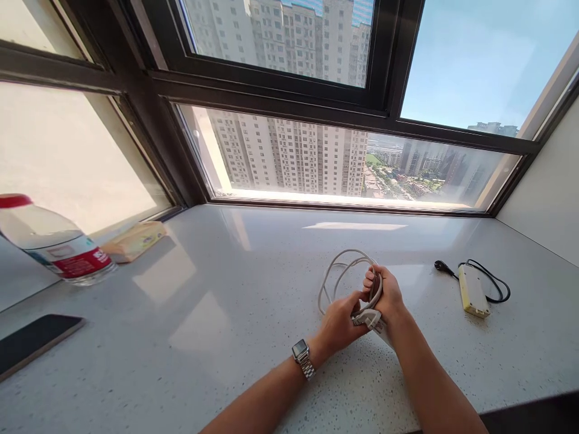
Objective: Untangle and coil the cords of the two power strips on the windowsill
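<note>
A white cable (337, 274) lies in loops on the pale stone sill (253, 289), right of middle. My right hand (386, 295) is closed round the gathered loops of this cable. My left hand (339, 322), with a metal watch on the wrist, pinches the cable's white plug end just below the right hand. Both hands touch each other over the bundle.
A yellow power strip (473, 292) with a black cord (491, 280) lies to the right. At the left stand a clear bottle with a red label (58, 247), a beige packet (136, 240) and a dark phone (34, 340). Windows (344, 157) rise behind the sill.
</note>
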The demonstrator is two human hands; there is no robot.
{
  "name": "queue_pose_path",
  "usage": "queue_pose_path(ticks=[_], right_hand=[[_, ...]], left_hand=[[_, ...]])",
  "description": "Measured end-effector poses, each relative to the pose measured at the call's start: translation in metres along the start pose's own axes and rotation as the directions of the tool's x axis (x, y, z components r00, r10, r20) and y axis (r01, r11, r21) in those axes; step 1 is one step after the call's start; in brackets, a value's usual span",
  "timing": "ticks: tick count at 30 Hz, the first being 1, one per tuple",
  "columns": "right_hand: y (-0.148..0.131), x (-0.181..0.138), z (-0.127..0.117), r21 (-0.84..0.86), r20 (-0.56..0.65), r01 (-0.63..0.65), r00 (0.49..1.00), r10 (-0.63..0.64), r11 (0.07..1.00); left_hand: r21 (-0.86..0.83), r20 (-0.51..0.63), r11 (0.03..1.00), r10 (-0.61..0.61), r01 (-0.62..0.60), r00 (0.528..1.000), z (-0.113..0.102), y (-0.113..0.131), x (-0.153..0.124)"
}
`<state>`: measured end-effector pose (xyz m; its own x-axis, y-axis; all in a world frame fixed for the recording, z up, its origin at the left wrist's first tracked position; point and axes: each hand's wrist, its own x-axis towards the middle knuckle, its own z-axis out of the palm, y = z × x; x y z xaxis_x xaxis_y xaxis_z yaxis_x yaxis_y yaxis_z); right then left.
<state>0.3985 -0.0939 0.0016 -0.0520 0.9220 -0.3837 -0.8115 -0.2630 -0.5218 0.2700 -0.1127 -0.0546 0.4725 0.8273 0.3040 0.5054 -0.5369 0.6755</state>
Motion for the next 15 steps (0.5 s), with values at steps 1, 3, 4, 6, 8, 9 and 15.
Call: queue_pose_path(ticks=[1,3,4,6,8,9,15], right_hand=[[0.000,-0.001,0.001,-0.003,0.001,0.001,1.000,-0.001,1.000],[-0.001,-0.002,0.002,-0.015,-0.004,0.006,1.000,-0.006,1.000],[-0.001,-0.003,0.003,-0.020,-0.012,0.009,1.000,-0.010,1.000],[-0.001,-0.005,0.004,-0.027,-0.045,0.020,0.999,-0.021,0.999],[0.000,-0.006,0.005,-0.033,-0.092,0.039,0.995,-0.042,0.999],[0.001,-0.007,0.006,-0.041,-0.112,0.047,0.992,-0.051,0.998],[0.003,-0.011,0.007,-0.105,-0.123,0.082,0.988,-0.095,0.991]], left_hand=[[0.008,-0.023,1.000,0.003,-0.002,1.000,0.002,0.001,0.000],[0.002,-0.057,1.000,0.020,-0.020,0.998,0.005,0.003,-0.001],[-0.011,-0.067,0.999,0.030,-0.031,0.997,0.006,0.003,-0.002],[-0.045,-0.084,0.998,0.039,-0.042,0.996,0.009,0.005,-0.003],[-0.070,-0.098,0.997,0.029,-0.036,0.995,0.011,0.005,-0.003],[-0.079,-0.101,0.997,0.019,-0.027,0.995,0.012,0.006,-0.003],[-0.142,-0.108,0.989,-0.044,0.028,0.993,0.014,0.009,-0.001]])
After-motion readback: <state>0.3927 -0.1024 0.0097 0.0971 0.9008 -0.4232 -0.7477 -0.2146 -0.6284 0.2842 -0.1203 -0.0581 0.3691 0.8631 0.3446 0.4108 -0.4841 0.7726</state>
